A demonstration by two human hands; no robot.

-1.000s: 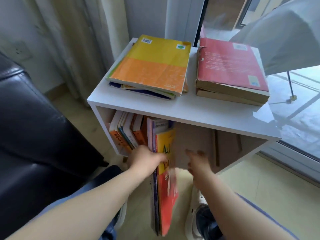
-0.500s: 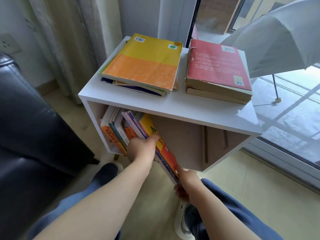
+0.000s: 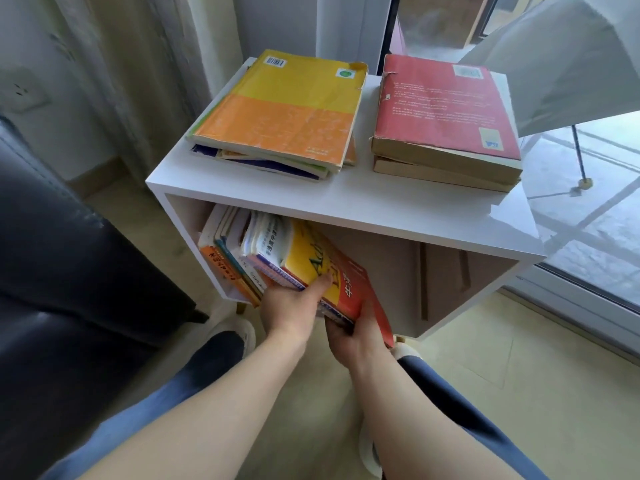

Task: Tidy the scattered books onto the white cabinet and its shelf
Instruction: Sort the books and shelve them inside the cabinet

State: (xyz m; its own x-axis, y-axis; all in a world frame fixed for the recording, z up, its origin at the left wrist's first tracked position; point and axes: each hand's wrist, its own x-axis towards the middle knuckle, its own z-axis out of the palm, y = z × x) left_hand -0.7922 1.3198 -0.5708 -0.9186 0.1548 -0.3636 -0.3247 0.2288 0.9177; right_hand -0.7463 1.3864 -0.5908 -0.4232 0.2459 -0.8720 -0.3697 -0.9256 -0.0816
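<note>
- Head view: the right hand (image 3: pixel 360 337) cups the low corner of the yellow-and-red book (image 3: pixel 332 271), fingers wrapped under it; the left hand (image 3: pixel 294 306) grips its near edge, thumb on the cover.
- The book leans half inside the shelf (image 3: pixel 433 271), against the row of books (image 3: pixel 239 251).
- Best to tip it upright, then push it flush.
- Two stacks lie on the white cabinet (image 3: pixel 363 202).
</note>
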